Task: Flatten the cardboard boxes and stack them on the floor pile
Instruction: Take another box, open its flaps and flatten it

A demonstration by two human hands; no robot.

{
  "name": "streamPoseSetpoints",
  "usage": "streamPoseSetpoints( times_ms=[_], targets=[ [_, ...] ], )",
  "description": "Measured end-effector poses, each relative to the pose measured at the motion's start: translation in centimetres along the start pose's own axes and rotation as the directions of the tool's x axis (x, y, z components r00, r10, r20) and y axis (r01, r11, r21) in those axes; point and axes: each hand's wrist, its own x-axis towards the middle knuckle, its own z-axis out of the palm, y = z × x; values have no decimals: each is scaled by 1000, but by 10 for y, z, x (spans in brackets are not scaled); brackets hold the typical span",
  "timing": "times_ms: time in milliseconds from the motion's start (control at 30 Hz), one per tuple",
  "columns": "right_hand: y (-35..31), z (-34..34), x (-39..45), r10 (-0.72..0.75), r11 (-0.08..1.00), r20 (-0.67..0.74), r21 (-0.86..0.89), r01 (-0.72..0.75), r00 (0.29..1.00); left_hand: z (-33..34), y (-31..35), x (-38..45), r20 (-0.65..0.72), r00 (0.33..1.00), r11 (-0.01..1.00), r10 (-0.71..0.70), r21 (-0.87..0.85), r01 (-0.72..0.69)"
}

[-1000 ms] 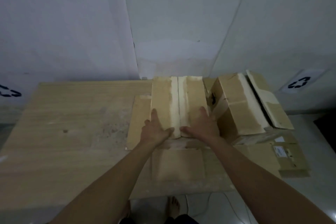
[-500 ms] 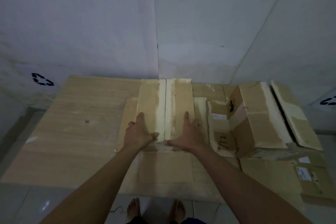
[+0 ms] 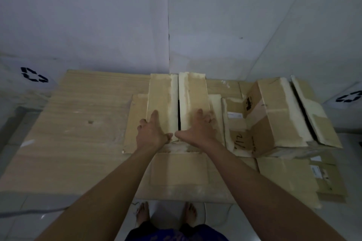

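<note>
A tan cardboard box (image 3: pixel 177 96) lies on the wooden table (image 3: pixel 78 133) with its two top flaps folded down and a dark slit between them. My left hand (image 3: pixel 152 133) presses flat on the left flap. My right hand (image 3: pixel 197 131) presses flat on the right flap, fingers spread. The box's side flaps lie spread out on the table at both sides and toward me. Another box (image 3: pixel 274 115), still standing with a raised flap, sits just to the right.
Flattened cardboard with white labels (image 3: pixel 293 178) lies at the table's front right corner. Recycling signs (image 3: pixel 33 74) mark the wall at left and right. My bare feet (image 3: pixel 166 215) stand on the pale tiled floor below the table edge.
Both hands have stayed pressed on the two flaps while the view shifted left and tilted down. The slit between the flaps now shows dark, and my right fingers have spread.
</note>
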Motion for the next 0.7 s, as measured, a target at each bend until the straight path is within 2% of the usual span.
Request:
streamPoseSetpoints(
  times_ms=[67,133,167,233,267,300,333,367,400,433,467,533,600,633,700],
  targets=[
    [1,-25,0,0,980,14,200,-3,1000,1,4,1,11,1000,999,18,31,-18],
    [12,-55,2,-35,934,-107,351,71,994,3,11,4,29,999,998,35,58,-37],
    [22,-67,0,-58,941,-213,315,125,975,6,16,6,44,998,996,37,81,-40],
    [49,-72,8,-135,990,-499,-34,137,856,9,28,9,92,996,992,8,125,-19],
    [61,-68,11,-212,969,-560,-229,97,801,10,33,9,106,994,991,-14,131,0],
    [71,-60,13,-287,927,-538,-364,88,792,11,37,10,112,993,992,-33,125,19],
    [78,-49,13,-303,913,-435,-388,128,848,12,40,10,115,992,993,-42,114,29],
    [84,-38,11,-272,932,-276,-314,181,922,13,42,9,121,992,993,-46,111,32],
    [87,-28,4,-211,974,-96,-105,201,973,13,41,9,131,990,992,-44,121,28],
    [89,-18,-2,-174,974,48,155,165,984,13,40,8,140,989,989,-39,149,18],
    [90,-10,-8,-167,934,123,337,117,978,13,40,7,138,990,984,-29,178,4],
    [90,3,-9,-109,892,107,449,50,988,10,37,7,128,992,980,-9,198,-16],
    [87,7,-4,-1,882,-22,471,11,1000,2,35,10,134,991,987,-1,161,-21],
    [83,5,-3,18,881,-107,472,35,994,-4,32,12,142,990,993,10,115,-26],
    [72,-1,3,-86,910,-298,364,196,951,-20,24,13,158,986,997,48,-60,-39]
  ],
)
